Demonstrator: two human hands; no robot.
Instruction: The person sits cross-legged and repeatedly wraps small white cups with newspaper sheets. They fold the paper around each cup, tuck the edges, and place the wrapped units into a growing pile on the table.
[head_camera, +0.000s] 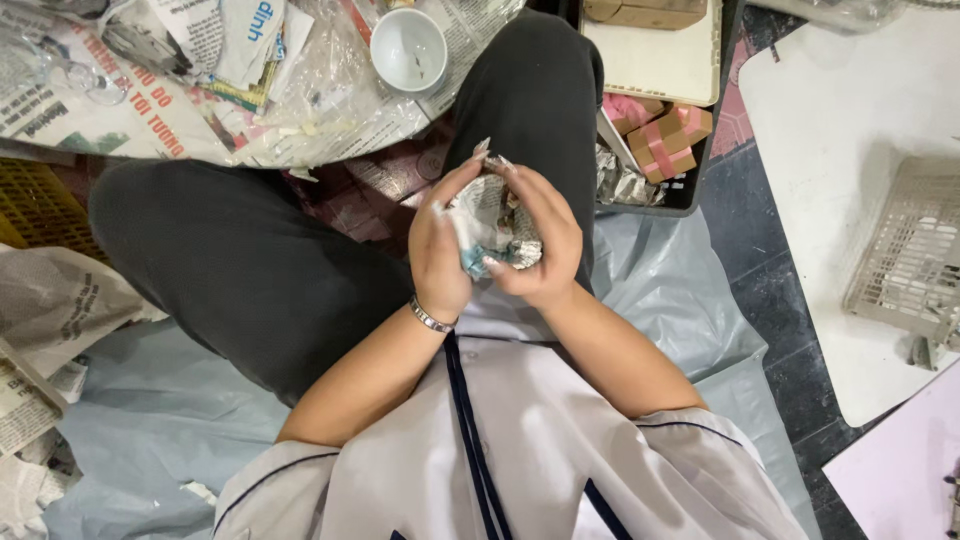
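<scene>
Crumpled newspaper forms the small bundle (492, 228) we grip at the middle of the frame, our left hand (440, 250) and right hand (545, 245) both curled tight around it above our dark trousers (250, 270). Upper centre, a white cup (409, 48) sits on spread newspaper (110, 110). Upper right, small pink-taped boxes (668, 140) lie in a black tray (690, 195); a white basket (910, 250) stands at the right edge.
</scene>
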